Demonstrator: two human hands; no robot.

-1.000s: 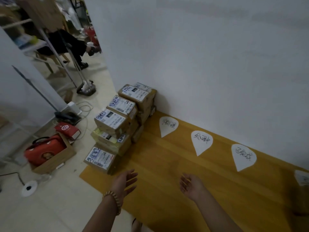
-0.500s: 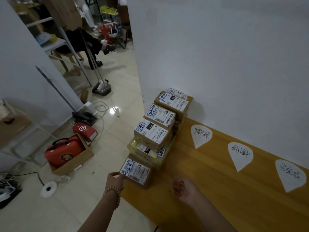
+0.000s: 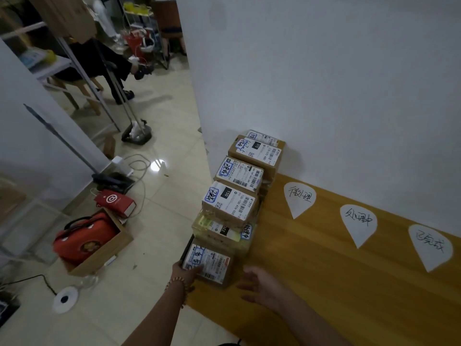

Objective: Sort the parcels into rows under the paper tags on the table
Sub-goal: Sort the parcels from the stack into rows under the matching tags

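Parcels stand stacked in a line along the left end of the wooden table, running from the near edge back to the white wall. All carry printed labels with blue handwritten marks. The nearest parcel sits at the table's front left corner, lower than the stack behind it.

Left hand: fingers wrapped round the near-left edge of the nearest parcel, thumb lying on its label; a bead bracelet is on the wrist. Right hand: open, palm turned toward the same parcel, just beside its right face; whether it touches the cardboard cannot be told from this angle.

Three teardrop paper tags with handwriting lie flat on the table along the wall, to the right of the stack. The wood below them is bare.

On the floor to the left, a red bag rests in an open cardboard box.
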